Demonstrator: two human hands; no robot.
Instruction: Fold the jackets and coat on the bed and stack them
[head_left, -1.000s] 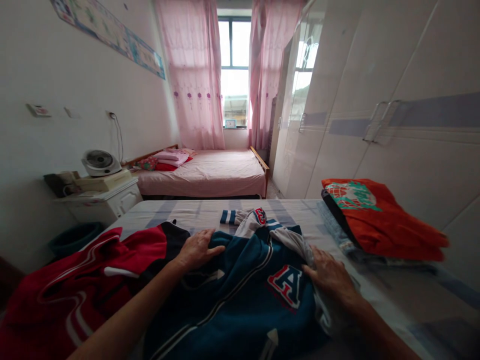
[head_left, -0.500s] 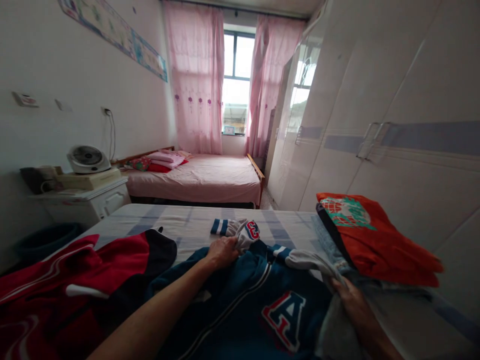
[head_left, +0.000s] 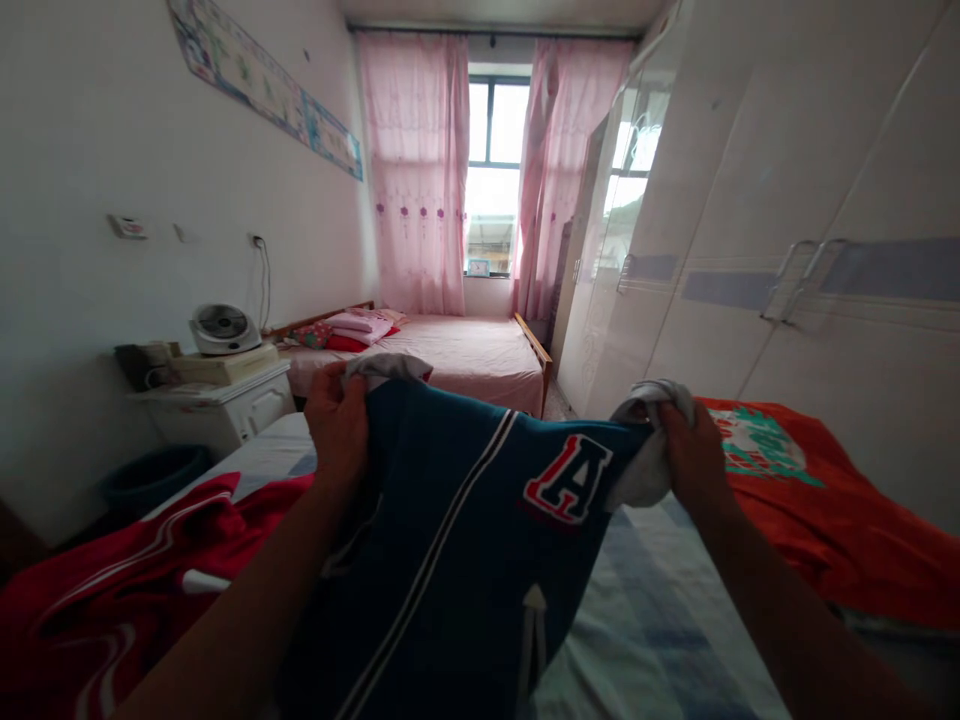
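A dark blue jacket point(head_left: 442, 520) with grey sleeves, a white-edged front zip and a red-and-white letter A hangs stretched between my two hands, lifted above the bed. My left hand point(head_left: 337, 420) is closed around its left shoulder, by the bunched grey sleeve. Across from it, my right hand point(head_left: 694, 445) grips the other shoulder, where the grey sleeve is gathered up. The lower part of the jacket runs out of view at the bottom. To the left lies a red garment point(head_left: 172, 540) with white stripes, partly hidden by my left forearm.
On the right, an orange garment point(head_left: 795, 490) with a green print lies on the checked bedsheet point(head_left: 660, 600). Beyond are a pink-covered bed point(head_left: 465, 350), a white nightstand point(head_left: 255, 405) with a fan point(head_left: 225, 328), a dark basin point(head_left: 154, 475) and a white wardrobe point(head_left: 750, 200).
The jacket has risen off the bed, pulled up and spread by both hands at the shoulders. My left hand has moved left and up, my right hand up. The camera view has shifted slightly.
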